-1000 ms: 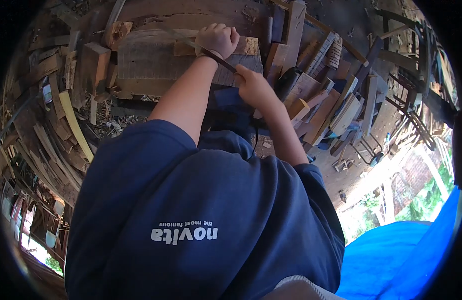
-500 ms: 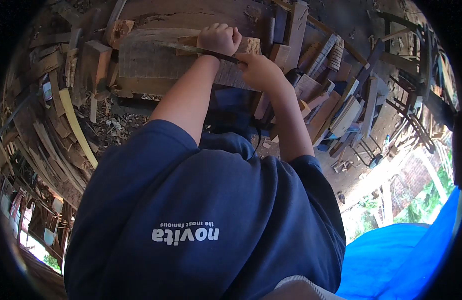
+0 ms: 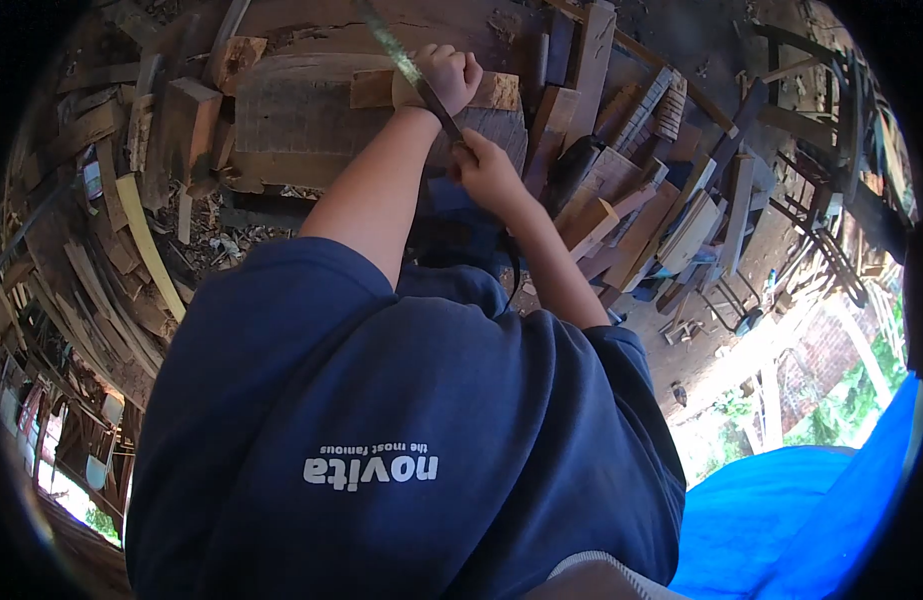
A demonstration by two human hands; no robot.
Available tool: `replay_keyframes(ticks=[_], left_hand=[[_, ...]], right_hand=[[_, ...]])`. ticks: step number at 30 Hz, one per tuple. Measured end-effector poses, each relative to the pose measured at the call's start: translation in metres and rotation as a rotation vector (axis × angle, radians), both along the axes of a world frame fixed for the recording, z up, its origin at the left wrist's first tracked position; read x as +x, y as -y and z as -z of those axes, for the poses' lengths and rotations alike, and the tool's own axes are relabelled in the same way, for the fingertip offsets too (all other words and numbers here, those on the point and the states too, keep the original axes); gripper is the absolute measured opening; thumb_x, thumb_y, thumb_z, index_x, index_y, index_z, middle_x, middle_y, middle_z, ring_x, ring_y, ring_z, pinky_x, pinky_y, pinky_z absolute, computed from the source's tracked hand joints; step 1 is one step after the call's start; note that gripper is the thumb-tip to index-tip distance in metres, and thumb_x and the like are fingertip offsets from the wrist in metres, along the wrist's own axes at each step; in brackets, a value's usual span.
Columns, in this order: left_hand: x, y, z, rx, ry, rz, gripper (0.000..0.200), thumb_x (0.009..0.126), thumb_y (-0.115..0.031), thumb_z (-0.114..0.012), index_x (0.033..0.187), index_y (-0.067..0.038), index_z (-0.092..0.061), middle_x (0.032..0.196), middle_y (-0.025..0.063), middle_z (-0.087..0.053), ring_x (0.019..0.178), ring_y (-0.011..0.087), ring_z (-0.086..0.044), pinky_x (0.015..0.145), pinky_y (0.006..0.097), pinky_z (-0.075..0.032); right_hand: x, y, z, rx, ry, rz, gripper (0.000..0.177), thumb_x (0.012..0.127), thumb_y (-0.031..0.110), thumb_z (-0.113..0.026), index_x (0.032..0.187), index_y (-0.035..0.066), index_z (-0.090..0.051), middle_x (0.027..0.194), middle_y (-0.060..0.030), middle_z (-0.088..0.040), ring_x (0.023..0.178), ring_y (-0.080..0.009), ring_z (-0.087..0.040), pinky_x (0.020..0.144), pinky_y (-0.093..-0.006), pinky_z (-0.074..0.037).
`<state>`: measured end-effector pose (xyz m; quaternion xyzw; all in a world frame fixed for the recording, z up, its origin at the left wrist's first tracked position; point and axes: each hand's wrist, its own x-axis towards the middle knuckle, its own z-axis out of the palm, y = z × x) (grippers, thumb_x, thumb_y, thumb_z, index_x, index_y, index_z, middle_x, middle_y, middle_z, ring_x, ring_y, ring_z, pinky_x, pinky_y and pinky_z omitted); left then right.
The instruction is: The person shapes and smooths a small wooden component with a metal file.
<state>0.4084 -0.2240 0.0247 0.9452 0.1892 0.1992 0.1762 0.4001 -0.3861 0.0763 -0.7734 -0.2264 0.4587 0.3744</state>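
A short wooden block (image 3: 497,91) lies across a wide grey board (image 3: 302,115) on the bench. My left hand (image 3: 442,78) is closed round its middle and presses it down. In my right hand (image 3: 487,172), nearer my body, is the lower end of a long, thin metal tool (image 3: 397,52). The tool slants up and to the left, passing above my left wrist, and its far end reaches the top of the view. My fingers hide its grip, and its edge is too blurred to make out.
Wood offcuts (image 3: 672,215) are heaped right of the bench, with metal frames (image 3: 822,240) beyond. More slats and planks (image 3: 92,290) fill the left side, near a pale yellow strip (image 3: 147,240). Chips lie on the ground, and a blue sheet (image 3: 772,510) hangs at the lower right.
My right hand has moved left and closer to my body, and the tool has swung to a steeper slant. My left hand and the block have stayed in place.
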Motion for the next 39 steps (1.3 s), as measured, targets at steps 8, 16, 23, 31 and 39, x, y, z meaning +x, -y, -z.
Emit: replay_keyframes(ticks=[8,16,23,31,39], left_hand=[[0.0,-0.001,0.011,-0.052,-0.017,0.03,0.03,0.082,-0.021,-0.059,0.054,-0.01,-0.056,0.062,0.0067,-0.057,0.063,0.0279,-0.061,0.057,0.0458,-0.049],[0.0,0.0,0.001,0.092,-0.058,-0.013,0.027,0.08,-0.026,-0.061,0.057,-0.011,-0.063,0.063,0.0047,-0.063,0.064,0.0253,-0.064,0.06,0.0424,-0.052],[-0.001,0.0,0.0,0.065,-0.058,-0.003,0.026,0.079,-0.025,-0.061,0.056,-0.011,-0.063,0.062,0.004,-0.062,0.062,0.0251,-0.063,0.058,0.0418,-0.051],[0.0,0.0,0.001,0.08,-0.017,-0.003,0.027,0.08,-0.025,-0.061,0.056,-0.012,-0.063,0.062,0.0037,-0.062,0.064,0.0247,-0.063,0.06,0.0422,-0.052],[-0.001,0.001,-0.005,0.082,-0.119,-0.011,0.031,0.084,-0.026,-0.057,0.058,-0.011,-0.063,0.066,0.0032,-0.062,0.068,0.0245,-0.064,0.062,0.0421,-0.052]], right_hand=[[-0.024,-0.006,0.008,0.048,-0.101,0.277,0.012,0.093,0.011,-0.054,0.098,0.001,-0.057,0.082,-0.0217,-0.066,0.082,-0.0374,-0.066,0.072,-0.043,-0.049],[0.051,-0.006,-0.054,-0.279,0.242,-0.213,0.034,0.089,0.018,-0.052,0.12,0.016,-0.064,0.107,-0.0189,-0.068,0.102,-0.0383,-0.063,0.088,-0.0464,-0.05],[0.069,0.009,-0.065,-0.415,0.176,-0.3,0.036,0.089,0.02,-0.054,0.124,0.018,-0.064,0.111,-0.0169,-0.068,0.105,-0.0355,-0.063,0.089,-0.0432,-0.05],[0.062,0.091,-0.062,-0.495,0.116,-0.143,0.035,0.09,0.019,-0.055,0.124,0.015,-0.063,0.108,-0.0194,-0.067,0.107,-0.0381,-0.062,0.09,-0.0432,-0.049],[0.078,0.18,-0.126,-0.73,0.218,-0.098,0.029,0.09,0.009,-0.058,0.118,0.003,-0.062,0.09,-0.0157,-0.068,0.081,-0.0235,-0.065,0.076,-0.0362,-0.05]])
